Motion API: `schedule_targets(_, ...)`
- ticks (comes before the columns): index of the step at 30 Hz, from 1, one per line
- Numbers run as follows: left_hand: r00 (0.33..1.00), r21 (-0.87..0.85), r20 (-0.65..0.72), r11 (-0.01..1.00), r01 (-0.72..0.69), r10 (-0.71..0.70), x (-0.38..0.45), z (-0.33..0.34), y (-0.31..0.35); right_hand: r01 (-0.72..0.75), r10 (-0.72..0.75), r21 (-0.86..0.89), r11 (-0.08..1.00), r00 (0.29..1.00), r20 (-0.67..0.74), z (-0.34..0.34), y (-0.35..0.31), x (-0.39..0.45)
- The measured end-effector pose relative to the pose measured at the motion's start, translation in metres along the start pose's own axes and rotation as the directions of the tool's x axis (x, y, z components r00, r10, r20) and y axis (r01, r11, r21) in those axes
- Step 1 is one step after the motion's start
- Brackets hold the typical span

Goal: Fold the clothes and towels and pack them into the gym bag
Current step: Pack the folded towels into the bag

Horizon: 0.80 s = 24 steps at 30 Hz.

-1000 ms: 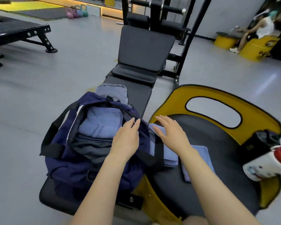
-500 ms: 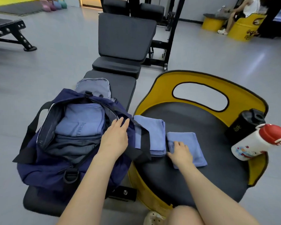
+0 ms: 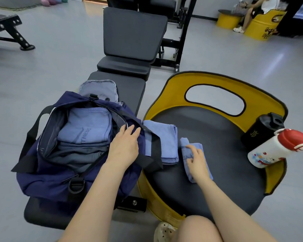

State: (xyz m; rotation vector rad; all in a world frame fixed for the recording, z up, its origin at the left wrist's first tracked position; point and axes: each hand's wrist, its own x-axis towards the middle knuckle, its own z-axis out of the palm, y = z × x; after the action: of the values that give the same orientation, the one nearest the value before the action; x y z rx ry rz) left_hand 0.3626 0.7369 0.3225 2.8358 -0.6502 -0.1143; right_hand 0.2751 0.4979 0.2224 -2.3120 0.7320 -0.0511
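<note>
Navy gym bag [image 3: 42,173] sits on the black padded weight bench [image 3: 129,88], zip mouth gaping upward, long axis running away from me along the bench. Soft nylon-looking shell, black webbing straps, black D-ring at the near end. Inside: a folded blue-grey garment [image 3: 87,126] on top with print reading "TNES", rest cut off by a fold; darker grey fabric stacked under it. A grey-blue flap [image 3: 98,89] sticks out past the far end.

My left hand [image 3: 124,147] rests on the bag's right rim, fingers straight, touching the edge, holding nothing.

My right hand [image 3: 196,158] has its fingers curled on a small blue towel [image 3: 187,149], partly rolled, long axis pointing away from me. It lies on the round black seat cushion of the yellow-rimmed chair [image 3: 217,79]. Just left of it, a larger folded blue towel [image 3: 161,137], terry texture, flat, left edge under the bag strap.

On the chair's right side: black shaker bottle [image 3: 259,131] with a gold logo I can't read, and a white bottle with red lid [image 3: 276,149], tilted, with a cartoon print.
</note>
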Motion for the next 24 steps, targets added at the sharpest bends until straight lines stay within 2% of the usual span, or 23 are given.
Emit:
schedule_targets(3,1.0,-0.001,0.005,1.0,0.003,-0.003,-0.001,0.0,0.0,-0.069,0.072,0.049,0.996,0.996,-0.056,0.0,0.001,-0.002)
schedule_targets(7,1.0,-0.001,-0.011,1.0,-0.006,0.006,-0.002,0.0,0.0,-0.067,0.068,0.017,0.998,0.997,-0.037,0.001,0.0,-0.003)
schedule_targets(10,1.0,-0.005,-0.013,1.0,-0.008,0.008,-0.002,0.001,-0.001,-0.166,0.171,0.057,0.984,0.981,-0.092,0.002,0.001,-0.002)
schedule_targets(12,1.0,-0.011,-0.008,1.0,-0.002,0.002,-0.001,0.001,-0.002,-0.268,0.266,0.0,0.963,0.953,-0.145,0.002,0.002,-0.002)
schedule_targets(15,1.0,-0.015,0.002,1.0,0.001,-0.001,0.0,0.002,-0.001,-0.295,0.263,-0.127,0.947,0.94,-0.218,0.003,0.009,0.001)
schedule_targets(19,1.0,-0.026,0.01,1.0,0.01,-0.009,0.0,0.002,-0.002,-0.393,0.392,0.018,0.919,0.911,-0.13,-0.002,0.015,0.009)
schedule_targets(24,1.0,-0.031,0.014,0.999,0.018,-0.017,0.001,0.002,-0.002,-0.444,0.462,0.162,0.881,0.881,-0.101,-0.006,0.022,0.012)
